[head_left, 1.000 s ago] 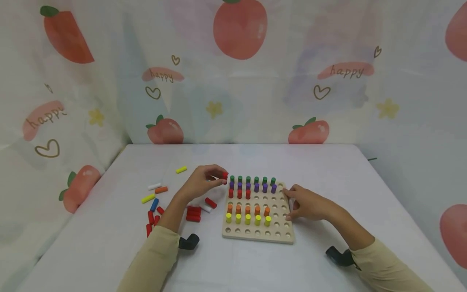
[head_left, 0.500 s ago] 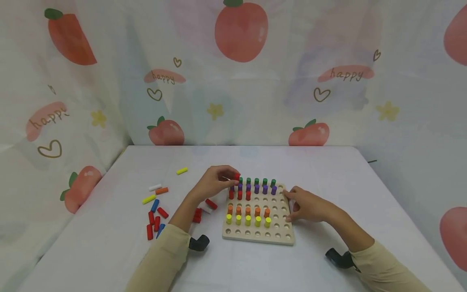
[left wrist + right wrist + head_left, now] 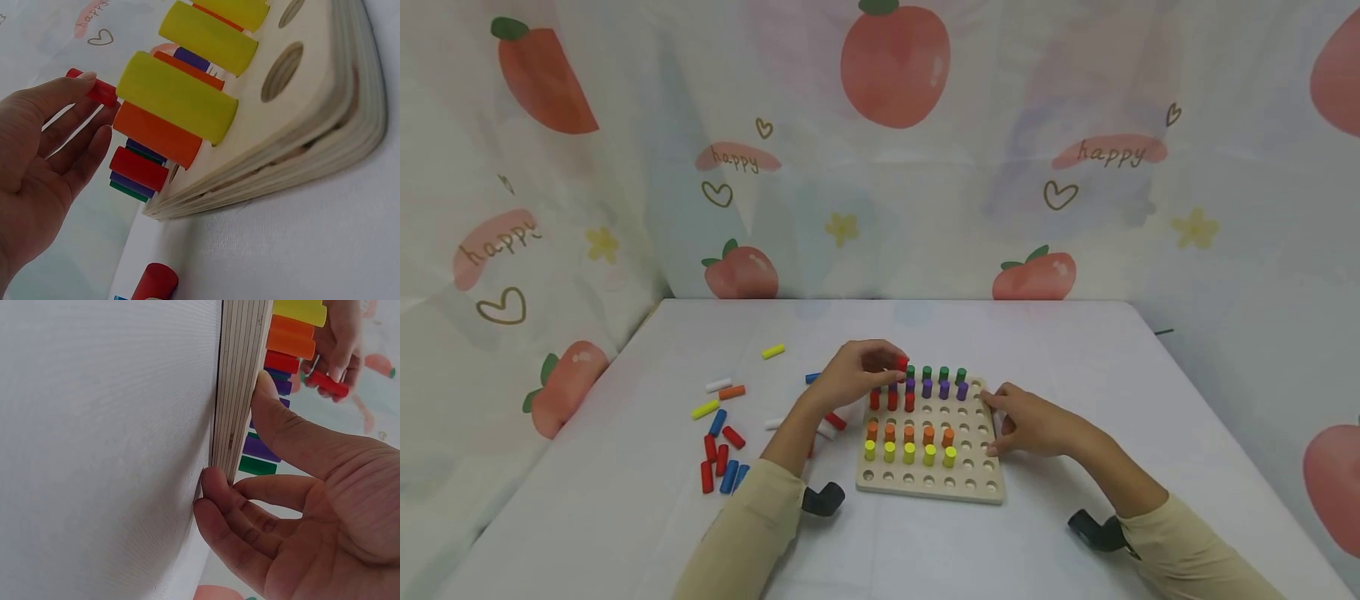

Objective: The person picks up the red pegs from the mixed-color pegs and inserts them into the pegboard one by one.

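Note:
My left hand (image 3: 856, 373) pinches a red peg (image 3: 100, 92) between thumb and fingers, above the back rows of the wooden pegboard (image 3: 917, 492). Apart from the board, that peg hangs in the air. Rows of green pegs, purple pegs (image 3: 944, 389), three red pegs (image 3: 910, 402), orange pegs (image 3: 928, 436) and yellow pegs (image 3: 910, 451) stand upright in its holes. At the board's right side, my right hand (image 3: 1037, 421) holds the edge. In the right wrist view its thumb (image 3: 275, 412) lies on the upper edge and its fingers touch the side lower down.
Left of the board lie loose pegs: several red pegs (image 3: 722, 460), blue pegs (image 3: 728, 477), white pegs (image 3: 718, 384), an orange peg (image 3: 732, 392) and yellow pegs (image 3: 773, 352). My left forearm covers part of this group. A printed cloth (image 3: 925, 217) hangs behind the white table (image 3: 1037, 333).
My left hand has moved to the right with the red peg, from beside the board's left edge to over its back rows. My right hand and the board stay in place.

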`<state>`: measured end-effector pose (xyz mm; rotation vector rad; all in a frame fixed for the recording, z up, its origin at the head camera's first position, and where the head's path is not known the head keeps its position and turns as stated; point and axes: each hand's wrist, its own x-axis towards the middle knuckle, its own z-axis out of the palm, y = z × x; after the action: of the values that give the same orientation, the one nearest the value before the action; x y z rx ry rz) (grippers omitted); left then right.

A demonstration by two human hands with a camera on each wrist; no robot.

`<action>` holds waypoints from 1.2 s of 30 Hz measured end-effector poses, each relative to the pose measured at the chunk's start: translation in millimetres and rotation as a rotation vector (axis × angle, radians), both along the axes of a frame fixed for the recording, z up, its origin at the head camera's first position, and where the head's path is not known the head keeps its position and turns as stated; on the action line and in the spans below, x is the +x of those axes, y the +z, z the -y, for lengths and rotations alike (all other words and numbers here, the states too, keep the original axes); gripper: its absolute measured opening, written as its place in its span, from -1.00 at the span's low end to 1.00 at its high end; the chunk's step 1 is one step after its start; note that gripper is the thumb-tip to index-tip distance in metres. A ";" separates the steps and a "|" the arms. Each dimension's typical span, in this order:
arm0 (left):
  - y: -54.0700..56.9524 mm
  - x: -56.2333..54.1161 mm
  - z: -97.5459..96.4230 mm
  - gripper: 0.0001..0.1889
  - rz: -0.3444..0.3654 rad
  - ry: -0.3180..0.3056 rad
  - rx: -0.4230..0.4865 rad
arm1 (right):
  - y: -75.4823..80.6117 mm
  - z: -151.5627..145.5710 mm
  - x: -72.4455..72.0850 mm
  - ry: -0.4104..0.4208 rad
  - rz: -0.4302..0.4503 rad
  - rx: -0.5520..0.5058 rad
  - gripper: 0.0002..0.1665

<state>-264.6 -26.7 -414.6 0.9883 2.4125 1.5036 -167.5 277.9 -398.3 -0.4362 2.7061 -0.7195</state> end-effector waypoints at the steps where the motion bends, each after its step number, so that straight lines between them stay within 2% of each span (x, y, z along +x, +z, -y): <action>1: 0.3 0.0 -1.3 -0.71 0.003 -0.005 0.002 | 0.4 0.2 0.2 0.000 0.000 0.001 0.07; 10: -1.2 0.7 -12.1 -0.70 0.038 -0.024 -0.004 | 2.1 1.4 2.1 -0.004 0.008 -0.006 0.09; 36: -1.7 -1.1 -35.9 -0.71 0.058 -0.056 -0.010 | 3.0 1.3 1.6 -0.007 0.003 0.008 0.08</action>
<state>-265.7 9.2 -416.4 0.9878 2.3309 1.4792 -165.9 276.6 -395.3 -0.4231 2.7086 -0.7102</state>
